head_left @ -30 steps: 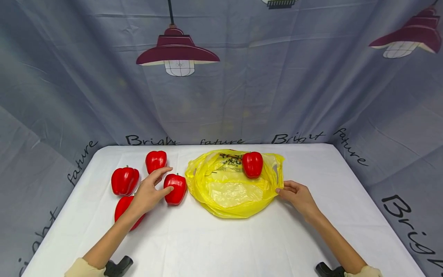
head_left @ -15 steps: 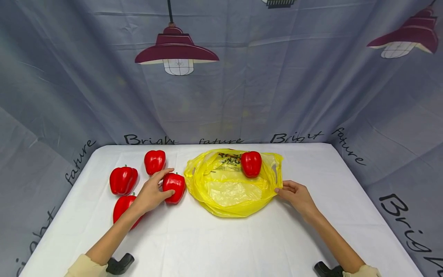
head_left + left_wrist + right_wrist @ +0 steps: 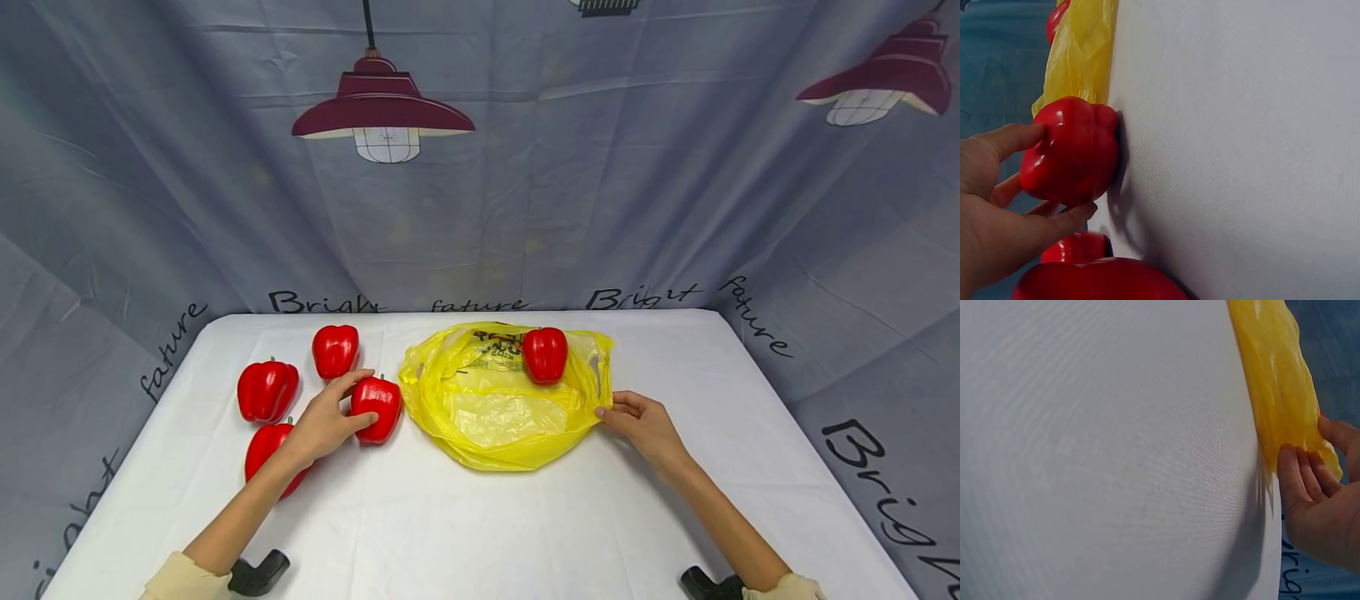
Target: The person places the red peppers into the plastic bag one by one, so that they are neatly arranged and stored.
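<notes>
My left hand [image 3: 326, 425] holds a glossy red bell pepper [image 3: 377, 408] that stands on the table just left of a yellow plastic bag [image 3: 510, 458]. In the left wrist view, thumb and fingers sit on opposite sides of this bell pepper [image 3: 1075, 150]. The bag lies spread on the cloth with its mouth held wide, and a second bell pepper [image 3: 545, 357] rests on its right back part. At the bag's right edge my right hand [image 3: 647, 429] pinches the plastic [image 3: 1279, 387] between thumb and fingers.
Three more red bell peppers are on the left: one at the back [image 3: 336, 352], one further left [image 3: 267, 391], and one [image 3: 266, 454] partly behind my left forearm. White cloth [image 3: 480, 533] covers the table. A grey printed curtain [image 3: 487, 208] hangs around it.
My left hand has moved in against the bell pepper beside the bag, and its fingers and thumb have closed on it. The right hand and the bag stay put.
</notes>
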Tool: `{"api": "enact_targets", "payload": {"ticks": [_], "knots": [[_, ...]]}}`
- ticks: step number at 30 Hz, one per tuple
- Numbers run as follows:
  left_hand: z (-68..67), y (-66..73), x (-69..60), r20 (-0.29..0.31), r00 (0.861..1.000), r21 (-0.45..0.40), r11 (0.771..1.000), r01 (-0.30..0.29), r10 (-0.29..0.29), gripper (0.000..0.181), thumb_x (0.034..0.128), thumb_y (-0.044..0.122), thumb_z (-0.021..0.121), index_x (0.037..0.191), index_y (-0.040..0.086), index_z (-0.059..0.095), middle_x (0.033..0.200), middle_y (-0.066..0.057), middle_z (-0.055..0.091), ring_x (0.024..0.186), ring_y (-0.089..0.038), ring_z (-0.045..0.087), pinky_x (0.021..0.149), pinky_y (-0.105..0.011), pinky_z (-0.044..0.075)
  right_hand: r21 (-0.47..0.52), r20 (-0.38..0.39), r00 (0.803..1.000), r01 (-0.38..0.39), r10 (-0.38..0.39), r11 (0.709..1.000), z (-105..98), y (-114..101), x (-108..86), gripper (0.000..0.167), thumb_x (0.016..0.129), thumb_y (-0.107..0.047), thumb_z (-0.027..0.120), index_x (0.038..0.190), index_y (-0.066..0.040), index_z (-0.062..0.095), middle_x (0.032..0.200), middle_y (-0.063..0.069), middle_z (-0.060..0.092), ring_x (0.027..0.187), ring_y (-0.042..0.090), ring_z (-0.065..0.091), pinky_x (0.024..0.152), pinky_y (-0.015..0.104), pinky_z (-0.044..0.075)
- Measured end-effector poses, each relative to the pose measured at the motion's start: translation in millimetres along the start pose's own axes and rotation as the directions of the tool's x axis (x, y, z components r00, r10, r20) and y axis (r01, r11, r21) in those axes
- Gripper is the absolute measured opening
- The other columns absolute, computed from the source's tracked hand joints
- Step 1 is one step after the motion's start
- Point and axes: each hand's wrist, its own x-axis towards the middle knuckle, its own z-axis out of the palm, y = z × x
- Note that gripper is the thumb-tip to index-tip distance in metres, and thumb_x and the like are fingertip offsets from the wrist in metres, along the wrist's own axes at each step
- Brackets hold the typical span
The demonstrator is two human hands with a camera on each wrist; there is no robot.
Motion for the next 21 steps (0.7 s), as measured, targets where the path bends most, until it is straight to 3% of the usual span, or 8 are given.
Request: {"api": "enact_targets", "payload": {"ticks": [9,21], "knots": [[-2.2,1.5,-2.5,0.002,0.998,-0.046,0.997,0.058,-0.058,0.069,0.0872,0.016,0.077,0.148,0.017,0.044,0.149,-0.021,0.040,0.130,-0.047,0.042,0.087,-0.050,0.056,-0.006,-0.001,1.000,-0.006,0.006,1.000,1,1,0.0,0.052,0.095,-0.024,0.070,0.131,0.010,0.054,0.110,0.015,0.068,0.095,0.017,0.067,0.082,0.021,0.055],[-17.9,21.3,1.8,-0.070,0.998,-0.056,0.998,-0.014,0.010,0.069,0.0896,0.019,0.076,0.149,0.014,0.042,0.145,-0.021,0.044,0.125,-0.043,0.048,0.086,-0.049,0.057,-0.007,-0.001,1.000,-0.011,0.011,1.000,2,0,-0.5,0.052,0.095,-0.024,0.071,0.131,0.010,0.054,0.111,0.015,0.068,0.096,0.019,0.068,0.082,0.022,0.055]]}}
